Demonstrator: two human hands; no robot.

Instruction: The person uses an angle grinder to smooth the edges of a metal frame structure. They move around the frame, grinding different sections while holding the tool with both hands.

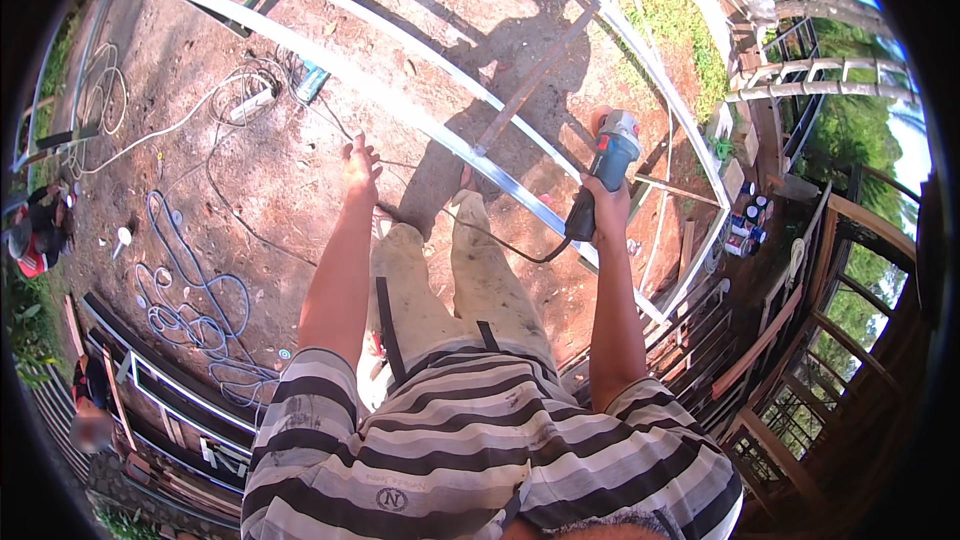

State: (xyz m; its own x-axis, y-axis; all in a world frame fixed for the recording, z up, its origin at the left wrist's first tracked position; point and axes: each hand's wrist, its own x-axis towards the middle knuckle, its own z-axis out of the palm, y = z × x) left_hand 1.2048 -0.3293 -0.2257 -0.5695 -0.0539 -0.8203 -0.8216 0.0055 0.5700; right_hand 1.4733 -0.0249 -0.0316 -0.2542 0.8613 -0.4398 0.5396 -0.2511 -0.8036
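My right hand is wrapped round the dark rear body of an angle grinder. The tool has a blue body and a grey metal head pointing away from me, above the right side of a welded metal frame. From its rear a black power cord loops down in front of my legs and off to the left. My left hand is out in front with its fingers apart. The cord runs behind or against those fingers; I cannot tell if they touch it.
A second blue power tool lies beside a white power strip and tangled cables. Coiled blue hose covers the ground at left. Metal bars and cans stand at right. Two people are at the far left.
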